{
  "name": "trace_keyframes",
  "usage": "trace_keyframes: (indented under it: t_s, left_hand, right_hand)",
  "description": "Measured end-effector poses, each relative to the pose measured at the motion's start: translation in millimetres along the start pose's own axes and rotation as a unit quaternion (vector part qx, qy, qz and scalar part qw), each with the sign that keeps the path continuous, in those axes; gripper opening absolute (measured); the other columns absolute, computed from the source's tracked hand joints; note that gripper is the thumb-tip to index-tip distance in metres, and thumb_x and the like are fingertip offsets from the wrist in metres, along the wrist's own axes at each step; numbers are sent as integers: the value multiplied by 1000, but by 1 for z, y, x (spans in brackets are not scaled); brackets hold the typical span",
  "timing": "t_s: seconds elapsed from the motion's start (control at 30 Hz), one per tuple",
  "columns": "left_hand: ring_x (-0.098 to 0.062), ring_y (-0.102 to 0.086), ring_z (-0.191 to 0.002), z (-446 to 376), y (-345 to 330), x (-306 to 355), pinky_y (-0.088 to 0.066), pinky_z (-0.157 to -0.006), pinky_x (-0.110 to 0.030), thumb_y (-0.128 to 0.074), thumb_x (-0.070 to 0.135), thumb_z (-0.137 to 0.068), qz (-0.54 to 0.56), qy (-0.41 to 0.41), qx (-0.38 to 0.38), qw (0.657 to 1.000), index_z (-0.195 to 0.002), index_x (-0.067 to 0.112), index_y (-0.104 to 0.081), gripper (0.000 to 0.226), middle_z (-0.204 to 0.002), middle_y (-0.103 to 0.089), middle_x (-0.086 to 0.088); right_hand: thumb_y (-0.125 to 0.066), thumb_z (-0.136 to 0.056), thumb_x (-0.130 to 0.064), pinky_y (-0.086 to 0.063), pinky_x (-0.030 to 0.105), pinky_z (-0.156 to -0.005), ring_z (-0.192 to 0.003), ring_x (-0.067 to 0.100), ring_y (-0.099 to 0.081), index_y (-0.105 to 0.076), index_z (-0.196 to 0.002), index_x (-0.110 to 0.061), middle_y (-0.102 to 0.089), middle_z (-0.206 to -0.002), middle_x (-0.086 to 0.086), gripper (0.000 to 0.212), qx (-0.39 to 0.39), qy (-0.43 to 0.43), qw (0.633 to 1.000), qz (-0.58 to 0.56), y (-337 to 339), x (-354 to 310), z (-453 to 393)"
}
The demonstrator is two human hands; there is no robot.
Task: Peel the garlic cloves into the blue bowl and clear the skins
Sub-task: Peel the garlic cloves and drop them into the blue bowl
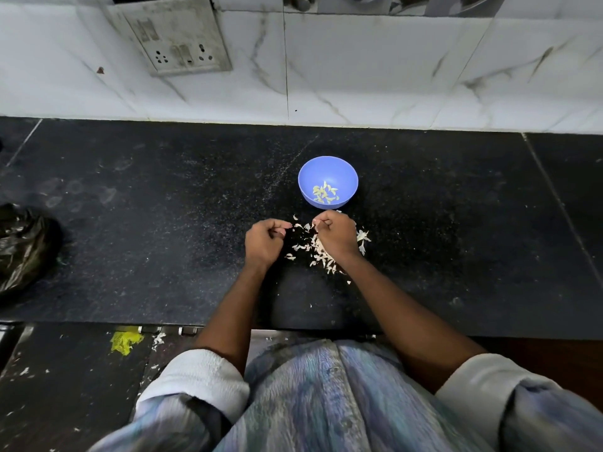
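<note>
Head view, looking down on a dark stone surface (163, 223) backed by a marbled wall. Blue bowl (328, 181) stands upright just beyond both hands, holding a small cluster of peeled cloves (324, 193) at its bottom. Loose garlic skins (315, 247) lie scattered on the surface between and under the hands, most of them beneath the right wrist, with a few flakes trailing toward the near edge.

Left hand (263, 242): fingers curled, thumb and forefinger pinched together at the tip; whatever sits between them is too small to identify. Right hand (336, 233): fingers curled, tips pinching a pale scrap that may be a clove or a strip of skin; cannot tell which. The two hands are slightly apart, fingertips facing each other over the skins.

Judgement: peeling step in progress, with one clove probably being stripped. No unpeeled cloves are clearly visible on the surface, so peeling may be near its end. Clearing has not started.

Next move likely calls for dropping the bare clove into the bowl, a short reach forward, then gathering the skins into one heap. A crumpled black bag (23, 246) at the far left could receive them; the light flakes will scatter easily if swept fast.
</note>
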State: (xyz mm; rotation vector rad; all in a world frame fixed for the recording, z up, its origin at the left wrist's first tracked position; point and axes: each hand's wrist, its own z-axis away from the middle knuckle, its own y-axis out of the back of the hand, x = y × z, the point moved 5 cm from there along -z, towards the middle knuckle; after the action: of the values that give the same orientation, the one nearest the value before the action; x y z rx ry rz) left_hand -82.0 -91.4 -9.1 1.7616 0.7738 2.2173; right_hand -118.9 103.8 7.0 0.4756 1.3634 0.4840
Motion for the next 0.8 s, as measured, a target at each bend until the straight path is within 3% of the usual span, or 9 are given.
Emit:
trace_keyframes:
  t_s: [0.13,0.2,0.3,0.5,0.57,0.63,0.73,0.8]
  left_hand:
    - [9,-62,-63,13,-9,13,-52,-72,-15,-76,4,-89,-63,-31,-83,994,-89,27,-80,24,-74,-71,19]
    - [5,-64,-67,22,-21,25,-51,-71,-18,-79,15,-88,-118,-44,-110,986,-85,30,-79,15,-72,-70,20]
    - [-8,-69,-80,32,-37,37,-51,-73,-24,-78,22,-85,-196,-58,-124,971,-84,30,-78,8,-77,-70,18]
    - [-22,-68,-97,41,-55,42,-52,-82,-31,-66,13,-84,-289,-97,-146,941,-84,24,-73,14,-102,-72,4]
    - [-23,-69,-94,41,-61,41,-54,-83,-31,-64,4,-81,-265,-96,-162,946,-82,25,-70,21,-99,-72,1]
    - [-18,-70,-84,38,-64,41,-56,-81,-28,-58,-6,-79,-170,-85,-154,970,-82,25,-72,34,-89,-74,5]
    - [-10,-72,-79,26,-48,40,-56,-80,-18,-57,-12,-84,-48,-79,-81,992,-101,18,-80,42,-86,-77,9]
    - [-3,-72,-78,17,-28,30,-56,-79,-14,-60,-11,-88,-11,-50,-33,998,-101,19,-82,40,-85,-77,11]
  right_hand:
    - [-60,-92,-6,-55,31,-60,-63,13,-67,-74,-87,-14,-75,-77,4,17,7,-90,986,-139,11,9,3]
    - [-59,-92,-4,-51,26,-54,-60,12,-64,-74,-91,-10,-74,-78,8,17,30,-118,975,-185,18,11,3]
    - [-59,-93,-4,-52,25,-54,-59,11,-66,-74,-90,-12,-74,-76,5,17,48,-123,974,-186,22,14,4]
    - [-59,-90,-8,-61,37,-64,-69,22,-74,-71,-75,-27,-76,-77,-2,27,45,-98,986,-124,19,18,6]
    - [-60,-89,-9,-62,40,-69,-72,23,-74,-71,-74,-27,-75,-76,-3,26,47,-96,987,-122,18,19,4]
    - [-62,-90,-10,-63,40,-72,-72,20,-74,-72,-77,-26,-74,-74,-4,22,60,-88,988,-114,19,18,3]
    - [-64,-91,-10,-61,38,-73,-74,15,-73,-76,-86,-16,-74,-77,-5,13,86,-70,988,-107,21,14,5]
    - [-65,-93,-10,-60,35,-77,-79,13,-71,-76,-90,-14,-75,-82,-5,12,92,-52,990,-89,22,12,7]
